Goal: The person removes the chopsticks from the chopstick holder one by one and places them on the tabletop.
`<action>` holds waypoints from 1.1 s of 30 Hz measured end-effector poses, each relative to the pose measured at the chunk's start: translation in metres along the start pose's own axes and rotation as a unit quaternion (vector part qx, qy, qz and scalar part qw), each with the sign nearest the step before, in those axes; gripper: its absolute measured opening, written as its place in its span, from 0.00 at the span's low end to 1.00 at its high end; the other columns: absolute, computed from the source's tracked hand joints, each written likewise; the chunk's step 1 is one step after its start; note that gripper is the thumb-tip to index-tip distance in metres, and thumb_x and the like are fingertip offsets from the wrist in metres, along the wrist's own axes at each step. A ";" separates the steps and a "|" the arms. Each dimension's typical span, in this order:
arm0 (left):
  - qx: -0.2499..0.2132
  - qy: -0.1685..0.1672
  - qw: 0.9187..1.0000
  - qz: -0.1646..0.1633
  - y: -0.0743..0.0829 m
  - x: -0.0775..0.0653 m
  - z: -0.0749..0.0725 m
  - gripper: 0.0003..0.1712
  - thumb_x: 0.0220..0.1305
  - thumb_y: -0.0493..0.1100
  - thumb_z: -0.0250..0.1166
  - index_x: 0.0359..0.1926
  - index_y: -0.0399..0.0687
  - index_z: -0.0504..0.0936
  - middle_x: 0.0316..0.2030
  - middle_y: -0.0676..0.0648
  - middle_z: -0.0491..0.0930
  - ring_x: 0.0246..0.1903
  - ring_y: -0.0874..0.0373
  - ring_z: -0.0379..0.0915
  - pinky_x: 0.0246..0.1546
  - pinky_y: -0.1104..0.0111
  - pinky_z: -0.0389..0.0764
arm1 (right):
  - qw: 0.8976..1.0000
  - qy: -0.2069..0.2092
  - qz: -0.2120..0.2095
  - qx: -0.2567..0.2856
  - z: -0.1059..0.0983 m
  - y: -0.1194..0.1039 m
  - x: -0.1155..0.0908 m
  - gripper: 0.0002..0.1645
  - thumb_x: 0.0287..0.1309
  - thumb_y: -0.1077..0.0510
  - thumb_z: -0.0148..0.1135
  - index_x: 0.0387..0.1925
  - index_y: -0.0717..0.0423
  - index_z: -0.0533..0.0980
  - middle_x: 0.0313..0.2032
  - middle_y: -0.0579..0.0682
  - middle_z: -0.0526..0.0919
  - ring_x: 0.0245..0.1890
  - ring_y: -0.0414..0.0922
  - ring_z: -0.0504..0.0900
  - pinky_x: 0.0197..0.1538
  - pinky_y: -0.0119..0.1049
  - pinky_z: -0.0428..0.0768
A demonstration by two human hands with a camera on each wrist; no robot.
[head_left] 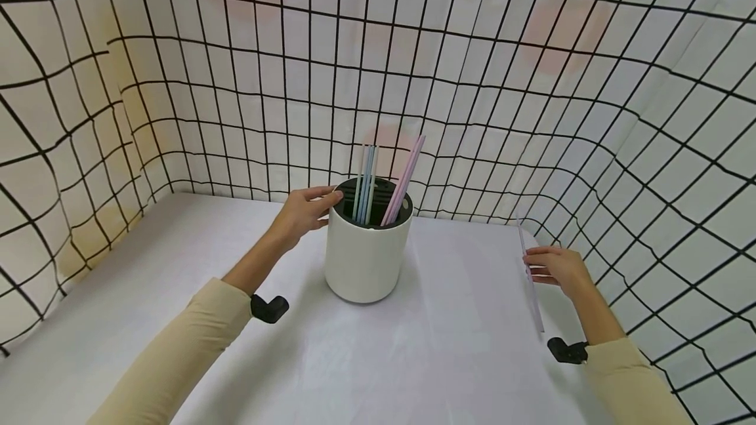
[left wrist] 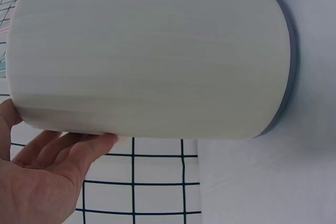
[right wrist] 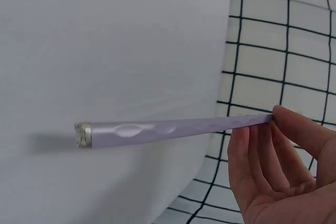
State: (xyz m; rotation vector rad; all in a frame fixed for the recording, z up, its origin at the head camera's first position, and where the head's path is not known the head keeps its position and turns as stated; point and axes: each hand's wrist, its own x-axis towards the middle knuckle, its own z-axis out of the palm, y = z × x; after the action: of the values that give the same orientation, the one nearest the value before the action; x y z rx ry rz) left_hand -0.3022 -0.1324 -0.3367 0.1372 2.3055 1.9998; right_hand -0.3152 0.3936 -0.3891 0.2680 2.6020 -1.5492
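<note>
A white round utensil holder [head_left: 366, 261] with a black slotted top stands on the table. Blue, pale green and pink chopsticks [head_left: 406, 179] lean in it. My left hand [head_left: 307, 212] grips the holder's upper left side, thumb at the rim; in the left wrist view its fingers [left wrist: 79, 153] lie along the white wall. Out to the right, my right hand [head_left: 558, 267] pinches a single lilac chopstick [head_left: 533, 294] between thumb and fingers. In the right wrist view the chopstick [right wrist: 152, 131] shows a silver-coloured end pointing away from the hand, over the table.
The white-covered table [head_left: 366, 359] extends under both arms. A black wire grid [head_left: 283, 110] rises at the back and both sides, with white cloth behind it. My right hand is close to the right grid. A black wrist-camera mount [head_left: 269, 308] sits on each wrist.
</note>
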 end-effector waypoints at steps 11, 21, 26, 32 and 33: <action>0.001 0.002 1.000 0.003 -0.002 0.001 0.001 0.35 0.72 0.56 0.64 0.72 0.45 0.70 0.70 0.41 0.72 0.69 0.44 0.69 0.65 0.53 0.78 | 1.000 -0.008 0.029 -0.004 -0.006 0.042 0.005 0.30 0.65 0.58 0.68 0.60 0.76 0.73 0.34 0.39 0.88 0.36 0.40 0.88 0.41 0.35 0.90; 0.002 0.001 1.000 0.004 -0.002 0.001 0.001 0.35 0.72 0.56 0.64 0.73 0.45 0.70 0.70 0.41 0.71 0.69 0.44 0.69 0.65 0.54 0.78 | 0.998 -0.001 0.058 0.022 -0.001 0.056 0.013 0.22 0.63 0.61 0.68 0.54 0.72 0.80 0.30 0.40 0.89 0.30 0.37 0.87 0.36 0.32 0.89; 0.001 0.004 1.000 0.003 -0.002 0.001 0.001 0.35 0.72 0.56 0.64 0.72 0.45 0.71 0.70 0.41 0.72 0.69 0.44 0.69 0.65 0.54 0.78 | 0.998 0.013 0.066 0.017 0.003 0.057 0.016 0.19 0.61 0.62 0.70 0.49 0.71 0.83 0.28 0.40 0.88 0.28 0.37 0.86 0.33 0.30 0.88; -0.003 0.004 1.000 0.002 -0.003 0.001 0.001 0.34 0.72 0.56 0.64 0.72 0.46 0.71 0.70 0.42 0.72 0.70 0.45 0.69 0.65 0.54 0.78 | 0.997 0.027 0.069 -0.005 0.008 0.059 0.017 0.20 0.61 0.60 0.70 0.49 0.71 0.82 0.28 0.40 0.88 0.28 0.36 0.84 0.33 0.30 0.87; -0.005 0.004 1.000 0.002 -0.003 0.001 0.001 0.34 0.72 0.56 0.64 0.72 0.46 0.71 0.70 0.42 0.72 0.70 0.45 0.69 0.66 0.54 0.78 | 0.997 0.027 0.068 -0.009 0.009 0.060 0.017 0.20 0.61 0.59 0.70 0.50 0.71 0.82 0.28 0.40 0.88 0.28 0.36 0.84 0.33 0.30 0.87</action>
State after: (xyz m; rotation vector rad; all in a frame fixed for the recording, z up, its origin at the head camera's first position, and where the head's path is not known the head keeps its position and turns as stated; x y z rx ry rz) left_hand -0.3029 -0.1322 -0.3399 0.1353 2.3018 2.0168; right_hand -0.3201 0.4151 -0.4478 0.4815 2.5751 -1.4929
